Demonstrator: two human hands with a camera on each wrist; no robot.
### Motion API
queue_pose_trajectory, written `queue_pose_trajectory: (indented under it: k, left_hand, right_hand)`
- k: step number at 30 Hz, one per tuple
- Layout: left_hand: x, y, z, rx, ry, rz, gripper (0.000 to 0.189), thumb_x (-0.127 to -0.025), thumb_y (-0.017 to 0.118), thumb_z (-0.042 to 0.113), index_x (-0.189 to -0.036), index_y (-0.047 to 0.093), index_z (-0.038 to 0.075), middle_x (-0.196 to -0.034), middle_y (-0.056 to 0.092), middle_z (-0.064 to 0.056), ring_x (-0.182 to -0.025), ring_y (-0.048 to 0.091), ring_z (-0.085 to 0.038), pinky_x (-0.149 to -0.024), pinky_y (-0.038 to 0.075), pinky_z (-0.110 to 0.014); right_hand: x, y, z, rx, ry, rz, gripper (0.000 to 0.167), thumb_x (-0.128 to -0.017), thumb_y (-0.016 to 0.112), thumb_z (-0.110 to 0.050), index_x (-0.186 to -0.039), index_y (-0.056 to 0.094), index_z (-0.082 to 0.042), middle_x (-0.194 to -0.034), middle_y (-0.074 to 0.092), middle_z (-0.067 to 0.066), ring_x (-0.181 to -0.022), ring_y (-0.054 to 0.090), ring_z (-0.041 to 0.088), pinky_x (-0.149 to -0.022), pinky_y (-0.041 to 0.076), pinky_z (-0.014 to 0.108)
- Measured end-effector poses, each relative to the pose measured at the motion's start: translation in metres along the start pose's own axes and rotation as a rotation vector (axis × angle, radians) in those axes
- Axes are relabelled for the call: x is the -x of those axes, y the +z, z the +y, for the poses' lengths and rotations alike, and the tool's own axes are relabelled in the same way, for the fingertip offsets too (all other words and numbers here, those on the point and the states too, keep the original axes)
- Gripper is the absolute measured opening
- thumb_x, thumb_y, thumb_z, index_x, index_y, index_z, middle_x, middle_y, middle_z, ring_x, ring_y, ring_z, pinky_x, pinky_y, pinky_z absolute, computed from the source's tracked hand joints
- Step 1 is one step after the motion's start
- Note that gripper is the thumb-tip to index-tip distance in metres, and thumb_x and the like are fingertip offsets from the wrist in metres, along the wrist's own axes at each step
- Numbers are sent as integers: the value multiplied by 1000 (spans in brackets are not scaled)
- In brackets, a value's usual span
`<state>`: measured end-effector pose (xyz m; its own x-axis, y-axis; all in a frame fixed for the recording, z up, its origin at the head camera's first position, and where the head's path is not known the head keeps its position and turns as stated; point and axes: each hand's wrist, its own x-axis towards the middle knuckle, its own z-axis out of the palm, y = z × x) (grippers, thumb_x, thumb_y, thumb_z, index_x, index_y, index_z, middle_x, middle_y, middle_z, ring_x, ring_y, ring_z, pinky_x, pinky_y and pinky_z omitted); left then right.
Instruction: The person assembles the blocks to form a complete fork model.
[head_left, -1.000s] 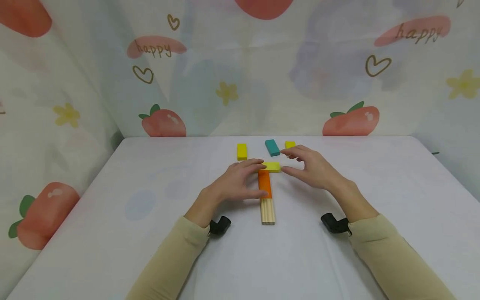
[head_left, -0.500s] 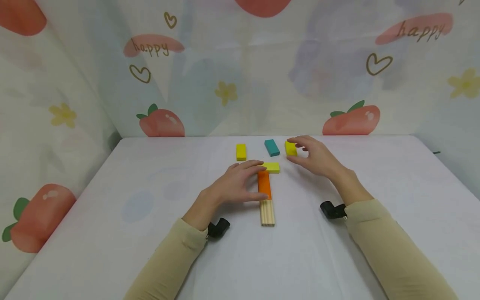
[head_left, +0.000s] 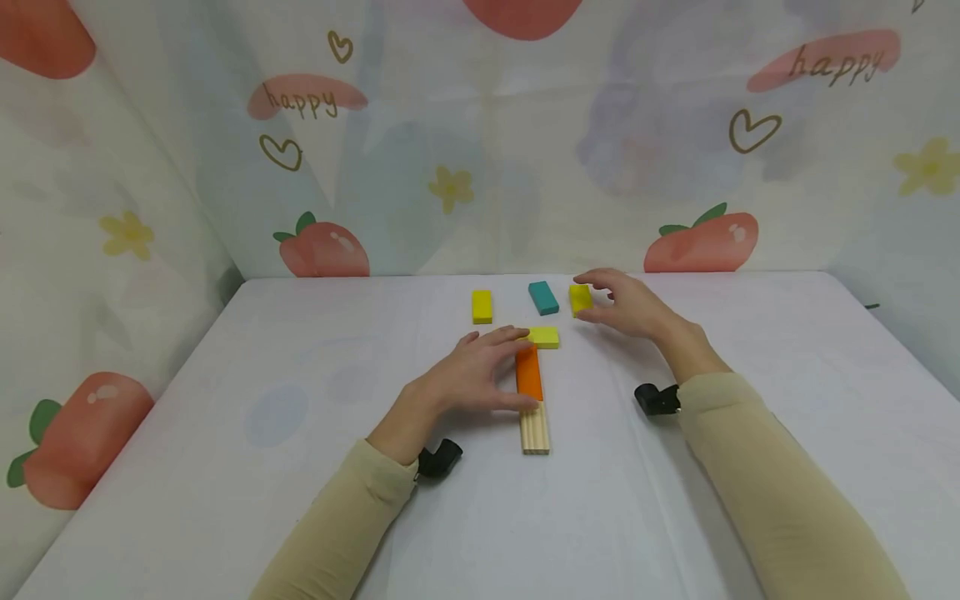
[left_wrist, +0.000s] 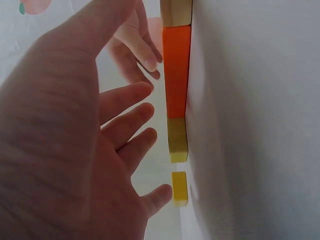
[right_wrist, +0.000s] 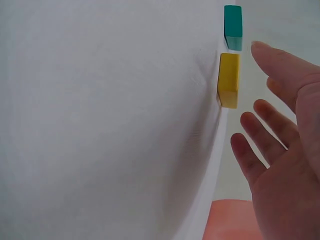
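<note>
Right yellow block (head_left: 580, 300): near the counter's (head_left: 540, 525) far edge, right of centre; lies flat, the teal block (head_left: 543, 298) just beside it.
Right grip (head_left: 633, 307): thumb and fingers parted wide about the right yellow block; nothing held; contact uncertain.
Left grip (head_left: 472, 375): loosely spread along the row's left side, fingertips toward the crosswise yellow block (head_left: 545, 337); no hold visible.
Row: orange block (head_left: 528, 375) and plain wood block (head_left: 535, 432) end to end toward the counter's near edge; crosswise yellow at the far end, making a T.
Far-left block: another yellow block (head_left: 482, 307), nearer the far edge than the T.
Risk, right: closing off-centre could twist the right yellow block or shove it toward the far edge; a wide sweep of the thumb could knock the teal one, already askew.
Risk, left: a small dip of the thumb or fingers could break the joints, since nothing visible fastens the blocks.
Surface: white cloth, faintly creased; a fold might snag a sliding block.
Materials: probably painted wood, smooth-looking; the bare piece shows lengthwise grain stripes.
Shapes: slim oblongs, flat faces, crisp edges.
</note>
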<state>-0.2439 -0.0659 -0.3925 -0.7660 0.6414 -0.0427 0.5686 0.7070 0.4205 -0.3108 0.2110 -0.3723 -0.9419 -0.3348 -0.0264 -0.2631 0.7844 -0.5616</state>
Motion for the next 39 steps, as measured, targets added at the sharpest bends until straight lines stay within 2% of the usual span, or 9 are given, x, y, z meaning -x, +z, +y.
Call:
queue_pose_trajectory:
  k: [6,18,26,39]
  left_hand:
    - [-1,3,0,-12,1,-11,81,-86,75,57,-153,49,20,-165,34,2,-155,24,-16,-125,15,-56]
    - [-4,3,2,-28,-18,-53,85,-85,74,60,-156,45,22,-167,30,2,-156,19,-16,-126,13,-56]
    - [-4,2,3,-12,-26,-77,84,-86,75,56,-156,44,21,-165,35,1,-154,27,-15,-126,11,-56]
    - [-3,0,2,-16,-36,-83,83,-86,76,54,-156,44,21,-165,36,2,-153,28,-15,-127,11,-55]
  right_hand:
    - [-5,3,9,11,39,-67,64,-97,70,-23,-153,44,-7,-163,30,23,-145,32,47,-118,29,63]
    - [-8,1,11,41,58,-105,62,-98,67,-22,-153,44,-6,-165,23,25,-144,34,48,-118,27,65]
    - [-8,2,9,57,56,-100,58,-100,63,-17,-152,44,-1,-163,27,25,-144,34,48,-118,27,64]
    - [-15,4,8,59,51,-80,52,-100,63,-12,-149,48,0,-159,36,25,-143,36,47,-118,30,61]
